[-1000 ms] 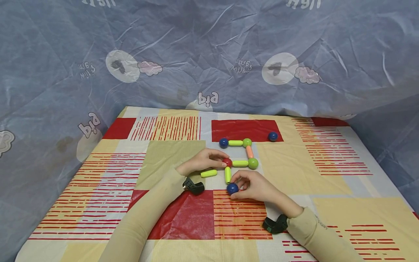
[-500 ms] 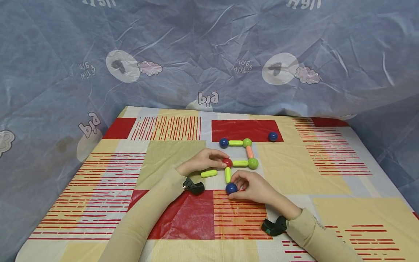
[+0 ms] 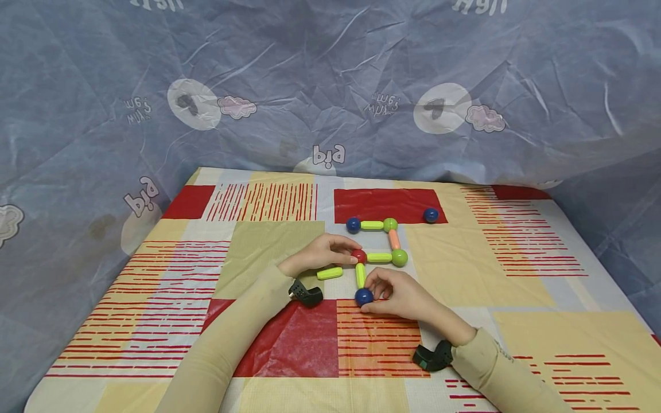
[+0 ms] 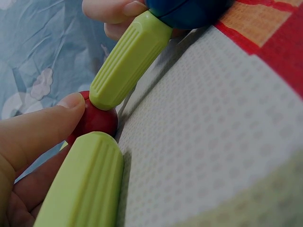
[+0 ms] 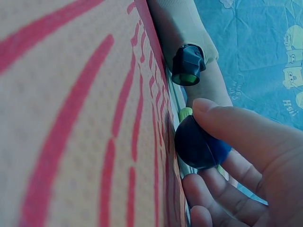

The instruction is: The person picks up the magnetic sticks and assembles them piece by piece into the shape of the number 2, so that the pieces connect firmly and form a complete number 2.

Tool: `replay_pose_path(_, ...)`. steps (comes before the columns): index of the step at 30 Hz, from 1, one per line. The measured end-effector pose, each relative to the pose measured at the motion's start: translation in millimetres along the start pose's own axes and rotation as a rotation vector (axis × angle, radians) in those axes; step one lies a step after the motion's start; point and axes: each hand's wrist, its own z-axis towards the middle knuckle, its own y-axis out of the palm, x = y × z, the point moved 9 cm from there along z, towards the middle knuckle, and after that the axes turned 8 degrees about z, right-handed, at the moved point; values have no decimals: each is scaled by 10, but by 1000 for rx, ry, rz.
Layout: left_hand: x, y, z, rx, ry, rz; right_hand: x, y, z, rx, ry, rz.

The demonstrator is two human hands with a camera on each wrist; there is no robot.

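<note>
My left hand (image 3: 326, 252) pinches a red ball (image 3: 359, 256) between thumb and fingers. From that ball a yellow-green ridged rod (image 3: 360, 276) runs toward me and meets a blue ball (image 3: 364, 296). My right hand (image 3: 400, 292) grips this blue ball, its thumb on the near side, as the right wrist view also shows. Another yellow-green rod (image 3: 379, 258) joins the red ball to a green ball (image 3: 400, 257). An orange rod (image 3: 394, 240) leads up to a second green ball (image 3: 390, 225). A loose yellow-green rod (image 3: 329, 273) lies below my left hand.
At the chain's far end a yellow-green rod (image 3: 372, 225) links to a blue ball (image 3: 353, 225). A separate blue ball (image 3: 431, 215) rests on the red patch at the back. The patterned tablecloth (image 3: 279, 344) covers the table, with a blue-grey curtain (image 3: 289, 69) hanging behind.
My right hand has shifted the near blue ball slightly left, into line with the end of the rod. The left hand stays at the red ball.
</note>
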Motion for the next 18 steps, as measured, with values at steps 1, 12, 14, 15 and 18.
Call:
replay_pose_path(1, 1, 0, -1, 1, -1, 0, 2, 1, 0, -1, 1, 0)
replay_pose_path(12, 12, -8, -8, 10, -2, 6, -6, -4, -6, -12, 11, 2)
replay_pose_path(14, 7, -8, -5, 6, -4, 18, -6, -5, -6, -13, 10, 4)
replay_pose_path(15, 1, -9, -2, 5, -4, 24, -6, -5, -5, -13, 10, 5)
replay_pose_path(18, -96, -8, 44, 4, -4, 35, -3, -7, -3, -13, 11, 8)
